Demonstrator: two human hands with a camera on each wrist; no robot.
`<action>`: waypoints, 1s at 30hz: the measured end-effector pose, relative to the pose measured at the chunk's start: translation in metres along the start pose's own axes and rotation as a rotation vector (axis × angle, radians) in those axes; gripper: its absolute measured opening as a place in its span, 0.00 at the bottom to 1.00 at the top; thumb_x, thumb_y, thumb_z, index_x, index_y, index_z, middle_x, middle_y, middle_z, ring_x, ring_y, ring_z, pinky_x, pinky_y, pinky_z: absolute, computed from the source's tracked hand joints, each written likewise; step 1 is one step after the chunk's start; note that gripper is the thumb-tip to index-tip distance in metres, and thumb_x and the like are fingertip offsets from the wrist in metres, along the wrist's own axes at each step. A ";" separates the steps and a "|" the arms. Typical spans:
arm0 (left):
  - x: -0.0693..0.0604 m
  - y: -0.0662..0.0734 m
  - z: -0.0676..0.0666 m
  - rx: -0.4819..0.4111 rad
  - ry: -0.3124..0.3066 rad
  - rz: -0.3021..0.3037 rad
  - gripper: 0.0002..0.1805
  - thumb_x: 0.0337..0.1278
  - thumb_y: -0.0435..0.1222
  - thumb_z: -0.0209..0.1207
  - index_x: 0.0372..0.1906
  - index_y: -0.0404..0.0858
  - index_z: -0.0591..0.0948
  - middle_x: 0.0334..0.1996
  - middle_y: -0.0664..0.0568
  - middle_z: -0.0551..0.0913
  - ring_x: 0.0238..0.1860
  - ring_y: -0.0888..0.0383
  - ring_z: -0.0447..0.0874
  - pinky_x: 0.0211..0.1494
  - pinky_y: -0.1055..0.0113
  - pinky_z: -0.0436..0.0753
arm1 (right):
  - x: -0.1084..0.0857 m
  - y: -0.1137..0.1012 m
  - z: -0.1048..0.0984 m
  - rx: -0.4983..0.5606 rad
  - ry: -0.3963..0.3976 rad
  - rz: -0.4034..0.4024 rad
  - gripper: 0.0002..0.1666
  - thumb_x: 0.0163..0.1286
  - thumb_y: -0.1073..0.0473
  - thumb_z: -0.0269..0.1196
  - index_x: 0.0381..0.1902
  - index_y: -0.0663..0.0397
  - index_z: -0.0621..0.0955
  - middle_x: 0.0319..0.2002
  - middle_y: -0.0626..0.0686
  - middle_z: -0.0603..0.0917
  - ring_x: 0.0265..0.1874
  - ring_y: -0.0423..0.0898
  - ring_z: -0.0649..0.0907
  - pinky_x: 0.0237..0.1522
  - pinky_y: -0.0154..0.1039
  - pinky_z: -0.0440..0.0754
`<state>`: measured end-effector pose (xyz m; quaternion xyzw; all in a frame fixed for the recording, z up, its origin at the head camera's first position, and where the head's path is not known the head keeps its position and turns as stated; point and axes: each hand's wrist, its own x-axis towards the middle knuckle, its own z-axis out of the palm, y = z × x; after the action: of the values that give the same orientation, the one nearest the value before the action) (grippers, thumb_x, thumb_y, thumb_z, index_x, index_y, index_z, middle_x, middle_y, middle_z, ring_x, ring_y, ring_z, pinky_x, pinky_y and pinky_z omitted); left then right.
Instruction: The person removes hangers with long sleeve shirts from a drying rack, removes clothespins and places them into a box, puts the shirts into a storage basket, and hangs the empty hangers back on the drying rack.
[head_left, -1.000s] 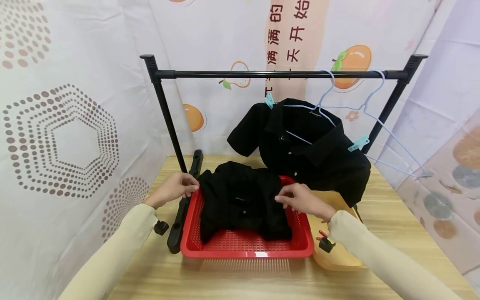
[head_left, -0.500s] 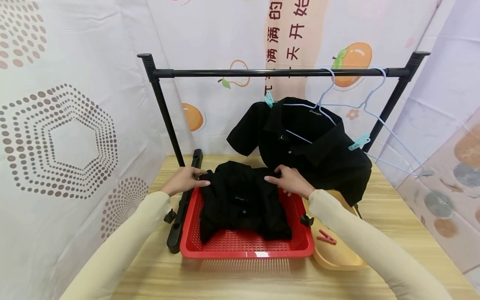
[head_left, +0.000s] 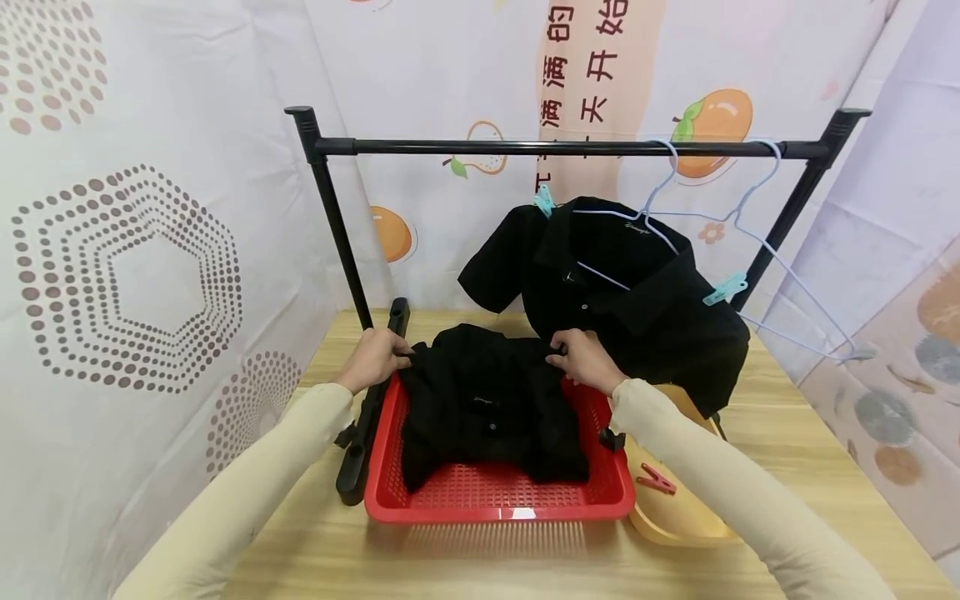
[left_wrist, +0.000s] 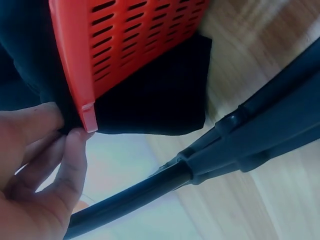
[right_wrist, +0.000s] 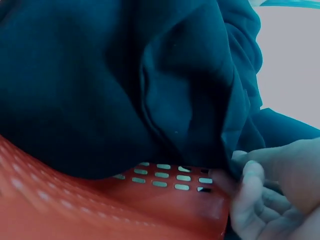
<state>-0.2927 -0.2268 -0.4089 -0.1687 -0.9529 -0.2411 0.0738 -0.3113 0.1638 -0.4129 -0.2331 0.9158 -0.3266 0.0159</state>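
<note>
A crumpled black shirt [head_left: 491, 404] lies in a red plastic basket [head_left: 498, 510], its collar label and a button facing up. At the basket's back left corner, my left hand [head_left: 375, 358] pinches the shirt's edge between thumb and fingers. The left wrist view has that hand [left_wrist: 42, 165] gripping dark cloth beside the basket's rim [left_wrist: 75, 65]. My right hand [head_left: 585, 358] pinches the shirt's other edge near the back right corner. In the right wrist view, fingertips of this hand [right_wrist: 270, 192] close on a fold of the cloth [right_wrist: 185, 90].
Behind stands a black clothes rack [head_left: 480, 148]. A second black shirt [head_left: 637, 308] hangs from it on a blue hanger, held by turquoise clothespins [head_left: 725, 288]; another hanger [head_left: 795, 275] is beside it. A yellow tray [head_left: 682, 525] with a red clothespin [head_left: 656, 479] sits right of the basket.
Both hands have moved from the basket's side rims up to the shirt's far corners, and their fingers have closed on the cloth. The shirt has barely shifted.
</note>
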 end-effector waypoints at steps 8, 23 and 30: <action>0.000 -0.001 -0.007 -0.022 0.157 -0.024 0.10 0.66 0.28 0.62 0.47 0.33 0.90 0.39 0.40 0.90 0.29 0.49 0.85 0.32 0.58 0.81 | 0.002 -0.003 -0.006 0.087 0.062 0.045 0.19 0.77 0.57 0.64 0.58 0.64 0.81 0.29 0.56 0.82 0.18 0.46 0.81 0.24 0.39 0.80; -0.044 0.033 -0.040 -0.210 0.256 0.026 0.11 0.65 0.31 0.65 0.50 0.38 0.90 0.33 0.49 0.90 0.25 0.60 0.84 0.26 0.66 0.79 | -0.046 -0.034 -0.036 0.249 0.098 -0.053 0.13 0.75 0.47 0.65 0.53 0.43 0.83 0.28 0.56 0.84 0.22 0.51 0.81 0.27 0.40 0.81; -0.075 0.033 -0.012 -0.062 -0.071 0.194 0.10 0.58 0.30 0.71 0.45 0.38 0.91 0.36 0.53 0.90 0.25 0.67 0.79 0.29 0.68 0.79 | -0.067 -0.016 -0.019 0.095 -0.038 -0.291 0.11 0.71 0.59 0.70 0.49 0.52 0.86 0.32 0.44 0.82 0.24 0.41 0.79 0.28 0.35 0.79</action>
<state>-0.2106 -0.2272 -0.4005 -0.2710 -0.9261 -0.2561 0.0578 -0.2484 0.1935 -0.3962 -0.3684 0.8554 -0.3640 -0.0032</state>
